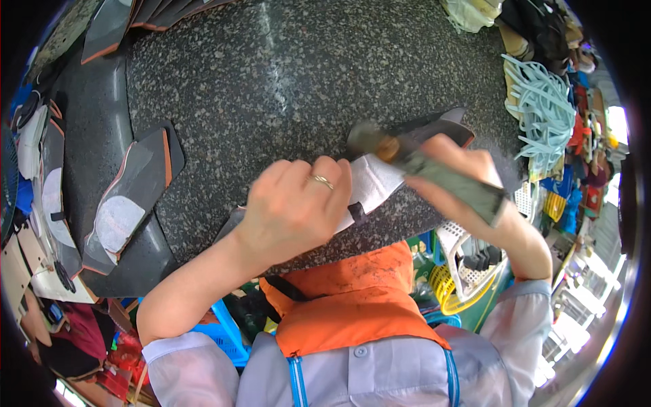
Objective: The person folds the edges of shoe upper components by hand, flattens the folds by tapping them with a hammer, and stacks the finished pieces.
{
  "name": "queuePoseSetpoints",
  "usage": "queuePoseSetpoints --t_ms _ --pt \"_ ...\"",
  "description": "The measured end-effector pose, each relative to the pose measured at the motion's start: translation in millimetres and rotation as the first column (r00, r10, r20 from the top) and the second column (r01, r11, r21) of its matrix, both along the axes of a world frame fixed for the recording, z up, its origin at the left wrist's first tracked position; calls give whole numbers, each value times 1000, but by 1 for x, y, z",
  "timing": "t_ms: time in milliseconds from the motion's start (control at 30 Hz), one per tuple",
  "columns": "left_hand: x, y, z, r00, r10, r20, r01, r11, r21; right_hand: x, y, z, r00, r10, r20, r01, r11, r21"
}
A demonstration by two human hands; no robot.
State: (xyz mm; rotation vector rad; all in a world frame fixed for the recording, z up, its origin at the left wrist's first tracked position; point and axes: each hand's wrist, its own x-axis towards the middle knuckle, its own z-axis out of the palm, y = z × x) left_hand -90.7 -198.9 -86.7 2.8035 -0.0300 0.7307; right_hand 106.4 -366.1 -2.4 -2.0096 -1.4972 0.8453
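A shoe upper piece [381, 178], dark with a white lining patch and an orange edge, lies on the speckled dark stone slab [271, 102] in front of me. My left hand [293, 209], a ring on one finger, has its fingers curled down on the piece near its middle. In my right hand [458, 163] is a hammer [453, 182], smeared by motion. Its head is over the upper piece, close to my left fingertips; I cannot tell whether it touches. Part of the piece is hidden beneath both hands.
Similar upper pieces [139, 183] lie at the left, with more stacked at the far left edge. Pale blue strips [542, 102] are heaped at the right. A white plastic bag [471, 12] sits at the far right. Below the slab are a yellow basket [446, 292] and my orange apron [359, 312].
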Motion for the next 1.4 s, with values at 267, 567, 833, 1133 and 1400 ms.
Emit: queuePoseSetpoints --t_ms 267,567,833,1133,1400 --pt "-32 11 4 996 49 -70 -73 915 -396 -20 10 -5 970 193 147 -181 979 -92" --pt "-65 24 5 996 26 -82 -59 897 -438 -52 41 8 947 269 176 -257 962 -91" --pt "-95 23 1 996 61 -61 -80 925 -373 -71 47 0 952 256 168 -250 967 -54" --pt "-129 22 7 993 93 -72 -113 930 -349 -105 49 5 847 456 274 -428 890 -159" --pt "-156 27 6 984 126 -127 -172 852 -495 -114 63 9 793 529 301 -521 846 -115"
